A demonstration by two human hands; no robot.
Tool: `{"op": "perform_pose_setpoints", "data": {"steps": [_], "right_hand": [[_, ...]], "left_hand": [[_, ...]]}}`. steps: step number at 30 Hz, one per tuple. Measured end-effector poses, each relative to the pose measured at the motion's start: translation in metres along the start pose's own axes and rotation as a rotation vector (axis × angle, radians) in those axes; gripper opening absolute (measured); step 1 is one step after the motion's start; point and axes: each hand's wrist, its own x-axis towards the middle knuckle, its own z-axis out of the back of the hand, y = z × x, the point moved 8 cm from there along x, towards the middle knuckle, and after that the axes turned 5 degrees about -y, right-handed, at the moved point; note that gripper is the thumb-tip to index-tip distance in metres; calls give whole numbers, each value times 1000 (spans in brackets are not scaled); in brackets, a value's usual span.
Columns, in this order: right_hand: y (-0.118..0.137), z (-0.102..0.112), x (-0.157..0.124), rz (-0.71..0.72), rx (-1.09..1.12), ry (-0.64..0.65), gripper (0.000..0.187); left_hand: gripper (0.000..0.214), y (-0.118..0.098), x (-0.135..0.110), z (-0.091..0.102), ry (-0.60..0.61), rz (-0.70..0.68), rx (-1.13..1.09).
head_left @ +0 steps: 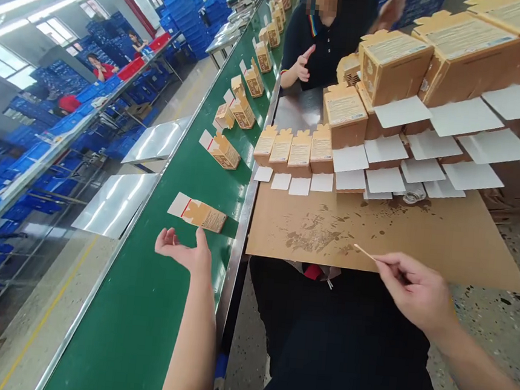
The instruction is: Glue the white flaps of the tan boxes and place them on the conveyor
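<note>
On the green belt (140, 318), nearest box (212, 219) sits with its white flap (178, 204) open. Left hand (185, 254) just beside it, empty, fingers loosely curled; can't tell if the thumb touches. Right hand (419, 294) pinches a thin stick (364, 251) over the stained cardboard sheet (446, 248). I'd steady the box by its sides so the flap doesn't crease, keep the stick's tip off the print, and avoid the dark spots (311, 239); they could mark cartons.

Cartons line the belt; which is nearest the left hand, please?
The lone carton just beyond the left hand; a gap separates it from the other cartons.
</note>
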Motion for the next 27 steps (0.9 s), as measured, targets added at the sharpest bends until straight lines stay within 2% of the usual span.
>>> {"op": "perform_pose_setpoints", "data": {"steps": [1, 2, 4, 5, 7, 9, 10, 11, 13, 17, 21, 24, 27], "right_hand": [[-3, 11, 0, -6, -22, -37, 24], [-5, 17, 1, -13, -35, -60, 25], [-2, 19, 7, -16, -32, -69, 27], [3, 14, 11, -10, -21, -56, 29], [14, -1, 19, 4, 12, -11, 31], [25, -15, 23, 22, 44, 36, 33], [28, -20, 24, 25, 53, 54, 34], [30, -21, 24, 24, 55, 64, 34], [27, -14, 24, 15, 38, 54, 34], [9, 28, 34, -30, -61, -56, 33], [-6, 68, 62, -119, -300, -97, 23], [-14, 85, 88, -227, -542, -82, 13], [-16, 84, 113, -277, -749, 3, 12]], "left_hand": [[73, -20, -4, -7, -5, -134, -49], [61, -41, -9, -24, 49, -248, -96], [43, -78, -25, -80, 305, -385, -130], [40, -93, -35, -115, 474, -409, -111], [47, -111, -54, -178, 747, -383, -9], [55, -115, -70, -220, 910, -317, 153], [57, -114, -77, -230, 953, -297, 225], [56, -112, -82, -234, 975, -295, 277], [52, -112, -93, -224, 975, -338, 309], [45, -108, -112, -166, 929, -424, 275], [36, -104, -119, -110, 922, -411, 221], [23, -100, -101, -93, 878, -331, 125], [24, -88, -65, -101, 697, -111, 35]]}}
